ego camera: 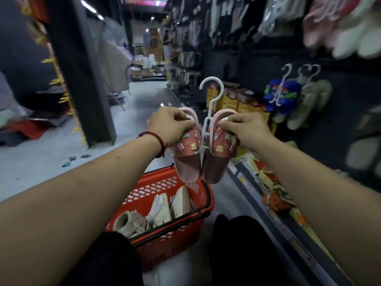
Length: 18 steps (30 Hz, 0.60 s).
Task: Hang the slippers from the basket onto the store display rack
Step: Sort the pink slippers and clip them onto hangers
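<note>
Holding a pair of pink slippers (186, 159) up above the red basket (165, 242), both hooked on one white hanger (208, 118). Pinching the top of one slipper with the left hand (171, 124), curled tight round the edge. Pinching the top of the other with the right hand (245, 131), curled the same way. Nothing else in either hand. Not hung up yet.

Down inside the basket, more beige slippers (162, 209) lying in a heap. Up and to the right of the basket, on the dark display rack (350, 96), blue slippers (282, 96) hanging already, with pale ones just beside them.

Looks like fixing the pair on the hanger, or getting ready to lift the hook over to the rack.

Easy to go wrong from here. Could pop a slipper off the hanger by tugging too hard, and drop it back toward the basket or onto the floor beside the basket. With a grip on the slippers and not on the hanger, could let the hook wobble and turn, and so miss its place on the rack. Hard to spot a free place too: dark and blurry over there. Could also bump the blue slippers while reaching across from above the basket, and knock them down. Better to hold steady and go slowly.
</note>
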Tool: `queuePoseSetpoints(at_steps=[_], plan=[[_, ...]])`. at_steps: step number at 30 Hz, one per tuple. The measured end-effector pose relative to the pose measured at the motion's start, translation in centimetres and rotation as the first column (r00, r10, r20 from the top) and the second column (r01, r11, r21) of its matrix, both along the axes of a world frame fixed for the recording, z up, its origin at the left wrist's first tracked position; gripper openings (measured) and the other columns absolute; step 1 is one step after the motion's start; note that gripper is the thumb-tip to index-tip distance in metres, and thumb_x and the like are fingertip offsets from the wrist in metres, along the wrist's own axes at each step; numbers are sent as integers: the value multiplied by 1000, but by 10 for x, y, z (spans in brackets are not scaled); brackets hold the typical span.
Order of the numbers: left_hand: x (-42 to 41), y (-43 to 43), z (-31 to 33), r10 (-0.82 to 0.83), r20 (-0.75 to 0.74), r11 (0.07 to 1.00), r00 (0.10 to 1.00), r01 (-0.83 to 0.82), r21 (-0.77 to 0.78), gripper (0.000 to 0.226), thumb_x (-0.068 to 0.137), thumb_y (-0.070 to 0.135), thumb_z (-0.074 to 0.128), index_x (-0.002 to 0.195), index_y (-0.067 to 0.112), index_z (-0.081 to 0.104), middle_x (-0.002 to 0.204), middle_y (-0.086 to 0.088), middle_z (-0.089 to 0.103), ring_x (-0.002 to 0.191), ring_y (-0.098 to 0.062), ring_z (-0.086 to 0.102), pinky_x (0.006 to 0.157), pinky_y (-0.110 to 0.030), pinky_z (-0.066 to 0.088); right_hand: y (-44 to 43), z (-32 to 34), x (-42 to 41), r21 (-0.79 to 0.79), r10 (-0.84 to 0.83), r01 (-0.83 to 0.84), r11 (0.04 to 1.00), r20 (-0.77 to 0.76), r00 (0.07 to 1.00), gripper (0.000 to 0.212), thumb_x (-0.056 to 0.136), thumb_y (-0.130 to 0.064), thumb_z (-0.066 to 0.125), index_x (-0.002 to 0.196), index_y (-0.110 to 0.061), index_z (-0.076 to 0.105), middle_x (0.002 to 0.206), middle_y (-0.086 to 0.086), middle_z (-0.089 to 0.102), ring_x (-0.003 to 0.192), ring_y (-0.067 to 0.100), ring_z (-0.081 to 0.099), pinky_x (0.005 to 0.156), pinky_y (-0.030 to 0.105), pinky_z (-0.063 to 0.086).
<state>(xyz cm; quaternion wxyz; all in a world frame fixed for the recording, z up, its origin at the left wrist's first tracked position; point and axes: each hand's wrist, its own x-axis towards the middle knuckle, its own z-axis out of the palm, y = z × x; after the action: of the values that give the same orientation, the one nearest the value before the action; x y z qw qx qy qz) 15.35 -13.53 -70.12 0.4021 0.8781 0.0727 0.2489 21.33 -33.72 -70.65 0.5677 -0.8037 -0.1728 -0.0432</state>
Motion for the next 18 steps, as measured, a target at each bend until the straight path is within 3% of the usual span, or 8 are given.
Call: queuePoseSetpoints(at_steps=[2, 6, 9, 11, 13, 16, 18], plan=[[14, -22, 9, -49, 17, 999, 999, 49, 25, 25, 61, 63, 71, 75, 43, 74, 72, 12, 74, 79, -18, 73, 86, -46, 57, -25, 10, -3, -1, -60, 60, 998, 32, 998, 13, 87, -23, 77, 73, -22, 78, 50, 14, 57, 40, 22, 50, 43, 25, 40], [36, -77, 23, -188, 31, 981, 982, 187, 44, 16, 75, 43, 80, 77, 28, 76, 72, 7, 75, 68, -11, 74, 78, -38, 62, -81, 17, -9, -13, -224, 226, 974, 91, 970, 10, 87, -22, 77, 80, -16, 79, 53, -5, 59, 34, 3, 48, 44, 19, 41], [53, -123, 28, -288, 43, 956, 957, 284, 76, 16, 82, 34, 79, 70, 29, 72, 78, 4, 75, 73, -12, 73, 78, -37, 61, -128, 17, -15, -20, -355, 361, 932, 126, 926, 11, 85, -28, 77, 77, -20, 80, 57, -11, 63, 40, -2, 52, 49, 20, 41], [63, -156, 31, -367, 54, 926, 929, 360, 111, 18, 83, 33, 78, 68, 31, 69, 82, 2, 75, 80, -14, 71, 79, -38, 60, -160, 20, -24, -34, -438, 449, 893, 158, 885, 14, 84, -28, 78, 74, -18, 79, 53, -11, 63, 43, -1, 55, 51, 27, 43], [70, -191, 34, -456, 65, 886, 888, 446, 126, 13, 83, 33, 79, 74, 28, 72, 84, 1, 75, 82, -14, 70, 77, -32, 59, -192, 24, -35, -48, -509, 523, 851, 175, 843, 18, 83, -27, 79, 74, -12, 79, 64, -1, 71, 58, 9, 67, 58, 36, 55], [74, -245, 42, -580, 78, 811, 811, 566, 146, 16, 84, 32, 78, 72, 27, 69, 74, 5, 71, 72, -5, 66, 55, -11, 44, -242, 33, -56, -60, -611, 629, 775, 178, 771, 22, 82, -29, 80, 75, -8, 78, 78, 14, 74, 71, 25, 71, 71, 46, 58], [74, -282, 45, -647, 74, 760, 759, 634, 143, 22, 84, 31, 78, 66, 24, 67, 68, 6, 70, 69, -9, 68, 55, -19, 46, -274, 39, -75, -68, -678, 693, 718, 162, 717, 19, 81, -31, 80, 72, -14, 78, 75, 5, 75, 72, 24, 72, 70, 44, 59]])
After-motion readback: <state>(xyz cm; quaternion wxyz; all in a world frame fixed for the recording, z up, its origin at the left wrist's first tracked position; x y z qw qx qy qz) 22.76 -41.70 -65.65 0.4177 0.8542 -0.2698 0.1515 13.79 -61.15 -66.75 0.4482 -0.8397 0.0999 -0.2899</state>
